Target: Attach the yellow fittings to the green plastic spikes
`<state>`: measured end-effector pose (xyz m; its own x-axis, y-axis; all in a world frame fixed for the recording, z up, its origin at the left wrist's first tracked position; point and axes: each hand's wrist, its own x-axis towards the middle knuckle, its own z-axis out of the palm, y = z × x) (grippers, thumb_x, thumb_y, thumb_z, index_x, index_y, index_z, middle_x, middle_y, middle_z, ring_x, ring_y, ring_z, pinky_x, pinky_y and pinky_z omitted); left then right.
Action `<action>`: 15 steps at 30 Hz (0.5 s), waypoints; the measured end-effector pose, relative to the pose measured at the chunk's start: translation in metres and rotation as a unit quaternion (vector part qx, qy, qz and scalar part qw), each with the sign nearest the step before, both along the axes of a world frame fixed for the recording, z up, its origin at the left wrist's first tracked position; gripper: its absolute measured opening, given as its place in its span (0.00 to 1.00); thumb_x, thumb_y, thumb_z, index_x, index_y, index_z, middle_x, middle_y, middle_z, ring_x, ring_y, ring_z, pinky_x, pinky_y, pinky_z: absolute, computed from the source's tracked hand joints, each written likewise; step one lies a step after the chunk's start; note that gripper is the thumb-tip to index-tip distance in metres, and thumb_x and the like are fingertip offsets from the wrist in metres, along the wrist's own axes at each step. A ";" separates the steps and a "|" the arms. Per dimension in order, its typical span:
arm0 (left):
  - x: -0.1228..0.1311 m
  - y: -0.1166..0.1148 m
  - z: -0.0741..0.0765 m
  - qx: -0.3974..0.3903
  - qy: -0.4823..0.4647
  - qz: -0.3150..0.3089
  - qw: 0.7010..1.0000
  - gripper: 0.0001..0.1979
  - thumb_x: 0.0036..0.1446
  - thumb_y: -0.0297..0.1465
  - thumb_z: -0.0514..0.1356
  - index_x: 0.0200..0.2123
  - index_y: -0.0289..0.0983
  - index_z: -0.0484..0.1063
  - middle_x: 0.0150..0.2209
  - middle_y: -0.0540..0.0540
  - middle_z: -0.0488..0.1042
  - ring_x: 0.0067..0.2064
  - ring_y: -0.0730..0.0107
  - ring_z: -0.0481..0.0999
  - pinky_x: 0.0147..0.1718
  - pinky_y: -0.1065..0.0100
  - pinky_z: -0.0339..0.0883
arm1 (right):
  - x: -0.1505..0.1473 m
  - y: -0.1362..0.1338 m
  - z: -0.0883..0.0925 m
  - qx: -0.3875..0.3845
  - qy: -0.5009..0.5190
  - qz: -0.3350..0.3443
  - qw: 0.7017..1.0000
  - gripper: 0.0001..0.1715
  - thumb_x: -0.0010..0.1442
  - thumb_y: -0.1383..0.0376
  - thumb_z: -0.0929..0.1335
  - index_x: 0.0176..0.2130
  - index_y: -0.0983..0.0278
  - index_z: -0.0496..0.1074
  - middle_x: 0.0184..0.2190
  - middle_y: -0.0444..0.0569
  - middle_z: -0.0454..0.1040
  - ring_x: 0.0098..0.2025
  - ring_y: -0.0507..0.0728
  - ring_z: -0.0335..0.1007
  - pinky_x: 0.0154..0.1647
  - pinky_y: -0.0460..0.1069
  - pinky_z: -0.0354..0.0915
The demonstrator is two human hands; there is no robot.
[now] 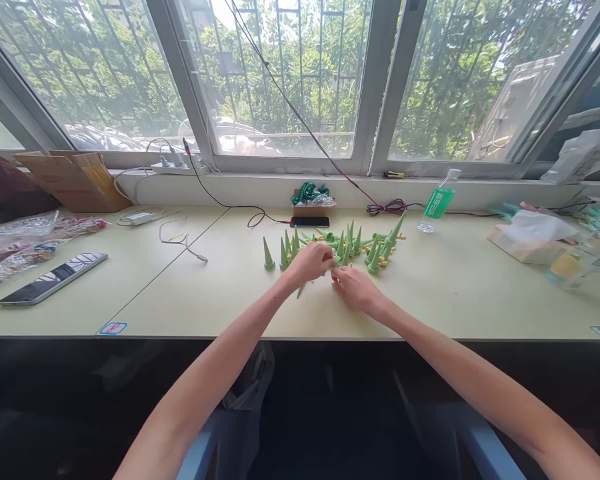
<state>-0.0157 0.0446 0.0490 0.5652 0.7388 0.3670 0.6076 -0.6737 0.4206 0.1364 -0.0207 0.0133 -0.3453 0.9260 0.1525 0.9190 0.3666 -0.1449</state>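
Note:
Several green cones (269, 256) stand or lie in a cluster at the middle of the table, some with small yellow pieces beside them. My left hand (312, 262) is over the front of the cluster, its fingers closed and bent down on something too small to make out. Touching or nearly touching it, my right hand (353, 285) rests low on the right, fingers pinched together; what they hold is hidden. A thin green piece (301, 291) shows just below my left hand.
Behind the cones lie a black phone (310, 221) and a small box of green wrappers (313, 197). A bottle (439, 202) and tissue box (527, 239) stand right. A larger phone (53, 280), cables and plastic bags lie left. The table's front edge (330, 339) is near.

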 end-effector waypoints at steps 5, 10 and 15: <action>-0.040 -0.008 0.000 0.046 -0.003 0.101 0.994 0.09 0.57 0.32 0.56 0.30 0.36 0.75 0.21 0.49 0.71 0.24 0.71 0.68 0.27 0.69 0.58 | -0.006 0.016 0.004 -0.011 -0.025 -0.047 0.999 0.08 0.67 0.68 0.60 0.42 0.65 0.68 0.40 0.54 0.72 0.40 0.59 0.72 0.36 0.48 0.59; -0.057 -0.016 -0.018 0.024 0.013 0.130 0.991 0.11 0.59 0.35 0.57 0.40 0.37 0.74 0.21 0.51 0.70 0.23 0.69 0.69 0.24 0.70 0.56 | -0.015 0.021 0.013 -0.020 -0.066 -0.092 0.993 0.10 0.66 0.69 0.60 0.46 0.66 0.67 0.42 0.57 0.70 0.40 0.60 0.74 0.34 0.49 0.61; -0.053 -0.020 -0.027 0.020 0.026 0.145 0.989 0.14 0.56 0.38 0.59 0.43 0.38 0.72 0.23 0.50 0.72 0.26 0.66 0.72 0.25 0.70 0.57 | -0.031 0.017 0.021 0.036 -0.049 -0.077 0.995 0.13 0.67 0.70 0.57 0.47 0.65 0.67 0.44 0.58 0.68 0.35 0.58 0.74 0.32 0.49 0.61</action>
